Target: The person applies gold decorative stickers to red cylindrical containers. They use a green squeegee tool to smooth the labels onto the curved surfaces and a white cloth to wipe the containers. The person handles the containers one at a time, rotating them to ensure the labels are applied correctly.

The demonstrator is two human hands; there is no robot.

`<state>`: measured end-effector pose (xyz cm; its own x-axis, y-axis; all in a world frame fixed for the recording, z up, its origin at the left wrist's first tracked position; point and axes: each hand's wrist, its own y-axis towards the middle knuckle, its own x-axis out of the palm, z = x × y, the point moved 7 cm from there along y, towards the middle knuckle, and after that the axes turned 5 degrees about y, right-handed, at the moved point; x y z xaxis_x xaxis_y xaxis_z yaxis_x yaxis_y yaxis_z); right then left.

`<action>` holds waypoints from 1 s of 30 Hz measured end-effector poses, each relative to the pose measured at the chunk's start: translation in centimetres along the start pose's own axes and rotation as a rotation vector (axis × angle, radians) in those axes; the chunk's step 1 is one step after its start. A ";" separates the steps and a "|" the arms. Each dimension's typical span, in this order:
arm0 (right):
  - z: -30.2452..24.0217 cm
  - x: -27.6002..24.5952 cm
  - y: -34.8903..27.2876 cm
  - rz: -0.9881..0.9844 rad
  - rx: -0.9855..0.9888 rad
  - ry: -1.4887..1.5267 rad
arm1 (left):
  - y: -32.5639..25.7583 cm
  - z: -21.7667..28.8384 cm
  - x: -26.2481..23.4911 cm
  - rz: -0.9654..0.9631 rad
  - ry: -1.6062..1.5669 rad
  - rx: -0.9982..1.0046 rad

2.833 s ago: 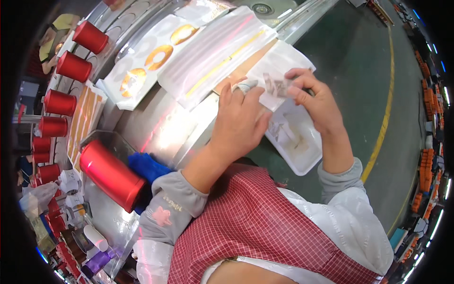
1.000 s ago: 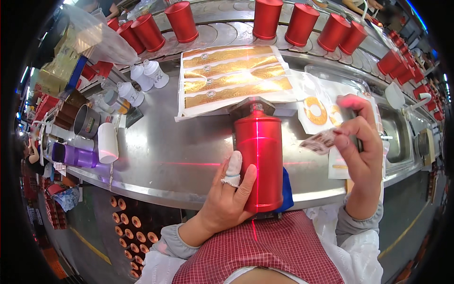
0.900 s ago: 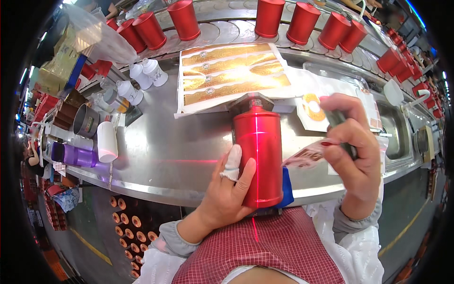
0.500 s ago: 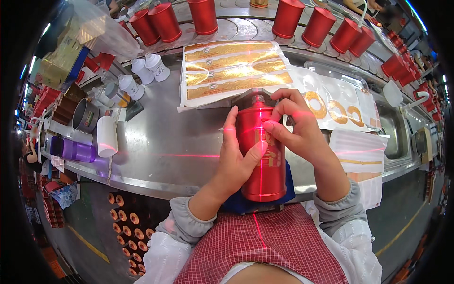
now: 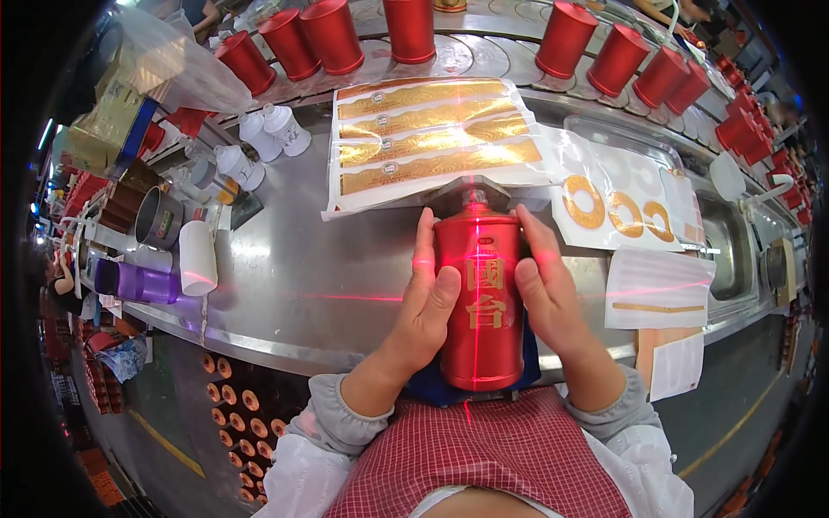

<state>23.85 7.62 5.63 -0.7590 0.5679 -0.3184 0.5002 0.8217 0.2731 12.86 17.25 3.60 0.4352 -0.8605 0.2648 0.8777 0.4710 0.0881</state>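
Note:
A red bottle (image 5: 482, 352) with a gold emblem and gold characters leans in front of me, its narrow neck pointing away. Along its left side lies my left hand (image 5: 423, 298), fingers stretched upward and thumb toward the front. My right hand (image 5: 550, 298) presses the right side in the same way, so the bottle is held between both palms. A dark angular stop (image 5: 496, 192) stands behind the neck. Beneath the bottle shows some blue cloth (image 5: 529, 363). Red light lines cross the bottle and both hands.
Sheets of gold strip labels (image 5: 432, 138) lie beyond the bottle. Ring-shaped gold stickers (image 5: 626, 213) and a strip sheet (image 5: 658, 289) are to the right, before a sink (image 5: 724, 242). White bottles (image 5: 239, 167), a white roll (image 5: 198, 259) and a purple container (image 5: 147, 281) stand left. Red bottles (image 5: 410, 30) line the conveyor.
My right hand has left the emblem on the bottle's front and now lies flat along its right side. My left thumb has moved off the characters. Red bottles on the conveyor have shifted right.

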 end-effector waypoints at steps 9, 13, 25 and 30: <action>0.1 -0.3 0.3 -0.088 0.057 0.080 | 0.0 0.1 -0.1 0.008 0.126 0.014; 0.2 -0.5 0.4 -0.121 0.035 0.013 | 0.0 0.3 0.1 0.011 0.158 -0.006; 0.3 -0.5 0.8 -0.185 0.038 0.013 | 0.1 -0.3 0.1 -0.013 0.135 -0.051; 0.3 -0.5 0.9 -0.198 0.032 0.033 | 0.1 -0.4 -0.1 0.010 -0.002 -0.078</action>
<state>24.82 8.10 5.73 -0.8568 0.3935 -0.3334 0.3524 0.9187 0.1785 12.95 17.31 3.14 0.4438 -0.8553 0.2674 0.8863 0.4631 0.0104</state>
